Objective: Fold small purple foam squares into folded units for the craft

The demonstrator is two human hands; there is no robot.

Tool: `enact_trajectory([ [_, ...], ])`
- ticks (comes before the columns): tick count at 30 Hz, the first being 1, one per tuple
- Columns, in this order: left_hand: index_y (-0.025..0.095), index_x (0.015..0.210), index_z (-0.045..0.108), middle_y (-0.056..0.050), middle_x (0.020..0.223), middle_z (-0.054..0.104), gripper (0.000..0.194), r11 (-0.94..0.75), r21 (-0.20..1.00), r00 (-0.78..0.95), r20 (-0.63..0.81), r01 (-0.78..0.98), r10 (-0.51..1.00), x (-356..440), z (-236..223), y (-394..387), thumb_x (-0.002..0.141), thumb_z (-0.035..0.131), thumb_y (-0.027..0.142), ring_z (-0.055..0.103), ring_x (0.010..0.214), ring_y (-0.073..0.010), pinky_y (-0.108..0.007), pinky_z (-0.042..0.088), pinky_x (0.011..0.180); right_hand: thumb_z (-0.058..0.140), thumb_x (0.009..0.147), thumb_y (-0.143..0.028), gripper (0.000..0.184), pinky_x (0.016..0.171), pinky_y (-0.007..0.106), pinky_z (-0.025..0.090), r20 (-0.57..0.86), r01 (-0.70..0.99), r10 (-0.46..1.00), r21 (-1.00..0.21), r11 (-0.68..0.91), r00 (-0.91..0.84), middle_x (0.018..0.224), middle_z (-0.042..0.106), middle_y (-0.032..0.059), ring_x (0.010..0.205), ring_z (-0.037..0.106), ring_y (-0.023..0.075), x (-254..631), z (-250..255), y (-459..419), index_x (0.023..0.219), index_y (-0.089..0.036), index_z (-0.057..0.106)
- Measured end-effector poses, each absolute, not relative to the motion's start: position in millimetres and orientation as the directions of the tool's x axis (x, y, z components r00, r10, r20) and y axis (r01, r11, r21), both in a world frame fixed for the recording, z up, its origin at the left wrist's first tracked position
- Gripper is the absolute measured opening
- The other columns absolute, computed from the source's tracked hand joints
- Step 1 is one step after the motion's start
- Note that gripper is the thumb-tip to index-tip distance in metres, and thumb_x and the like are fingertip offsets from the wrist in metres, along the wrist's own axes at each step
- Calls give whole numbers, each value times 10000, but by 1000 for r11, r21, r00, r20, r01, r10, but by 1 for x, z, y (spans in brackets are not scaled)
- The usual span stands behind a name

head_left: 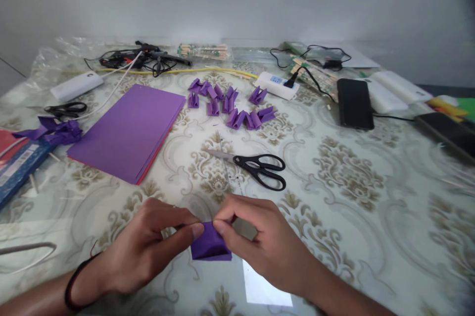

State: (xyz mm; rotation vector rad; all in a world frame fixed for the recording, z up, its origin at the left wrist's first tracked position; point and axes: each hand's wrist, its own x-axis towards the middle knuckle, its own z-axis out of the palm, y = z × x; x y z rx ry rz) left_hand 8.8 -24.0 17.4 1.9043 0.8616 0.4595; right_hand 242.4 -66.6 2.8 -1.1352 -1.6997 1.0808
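Near the front of the patterned table, a small folded piece of purple paper (pixel 211 247) is pinched between both hands. My left hand (pixel 156 241) closes thumb and forefinger on its upper left edge. My right hand (pixel 256 237) does the same at the upper right corner. The paper's lower edge shows more than one layer. Just beyond the hands lie scissors with black handles (pixel 256 167), their blades pointing left. Farther back, several small folded purple paper pieces (pixel 230 103) stand in a loose cluster.
A stack of purple sheets (pixel 129 132) lies at left, beside crumpled purple scraps (pixel 55 130) and a second pair of scissors (pixel 67 109). A power strip (pixel 276 85), tangled black cables (pixel 148 58) and bundled sticks (pixel 204 51) line the back. A black phone (pixel 355 104) rests at right.
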Motion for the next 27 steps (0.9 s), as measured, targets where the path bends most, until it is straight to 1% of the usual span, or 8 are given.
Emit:
enact_trajectory([
  [4,191,876,783,6,737,750,353,-214,884,703,-164,416,692,13,18,-20,1092,576,378,639,651,-127,-209,485,617,634,995,-170,234,612,212,440,135,292,952,-932,216,-274,681,599,-59,630,560,94,243,2,-65,765,-206,613],
  [6,196,918,795,3,782,778,328,-208,888,705,-163,410,690,14,16,-19,1086,586,386,664,681,-132,-207,501,640,632,1004,-182,233,607,214,440,132,302,950,-928,220,-284,688,609,-53,638,569,98,242,1,-65,772,-205,625],
  [11,177,851,771,8,694,712,368,-254,879,731,-141,402,668,11,14,-22,1092,561,361,616,613,-122,-216,470,605,649,996,-179,210,643,220,459,119,280,940,-936,214,-321,703,648,-45,656,597,102,241,2,-65,788,-204,669],
  [14,177,846,775,4,693,726,362,-252,878,709,-129,406,693,10,15,-23,1086,564,347,626,608,-122,-215,463,598,648,985,-183,217,636,223,457,95,277,945,-943,186,-312,691,645,-43,647,594,105,245,5,-63,769,-206,663],
  [17,190,835,786,-5,713,759,341,-173,901,591,-108,398,799,12,16,-19,1062,604,369,658,634,-137,-213,488,604,608,1016,-251,239,600,228,451,29,280,979,-956,87,-204,716,648,-24,674,607,126,251,9,-61,784,-215,650],
  [19,201,831,792,-10,734,778,315,-89,929,478,-101,358,873,15,16,-16,1036,639,386,693,669,-155,-217,521,623,606,1026,-325,188,608,232,471,-23,234,989,-972,11,-144,789,667,-7,729,635,145,253,9,-61,884,-222,676],
  [22,214,874,808,-16,805,811,254,10,959,414,-132,283,900,18,13,-15,1010,676,383,744,751,-179,-231,568,682,720,953,-380,168,704,254,525,-94,150,972,-987,-62,-218,871,691,1,796,662,163,249,7,-61,994,-218,704],
  [27,214,912,821,-9,827,816,207,114,959,501,-235,259,833,19,7,-20,988,728,382,727,757,-168,-228,550,684,694,959,-396,270,652,270,496,-226,178,943,-966,-186,-243,747,645,4,723,617,165,239,2,-63,784,-190,686],
])
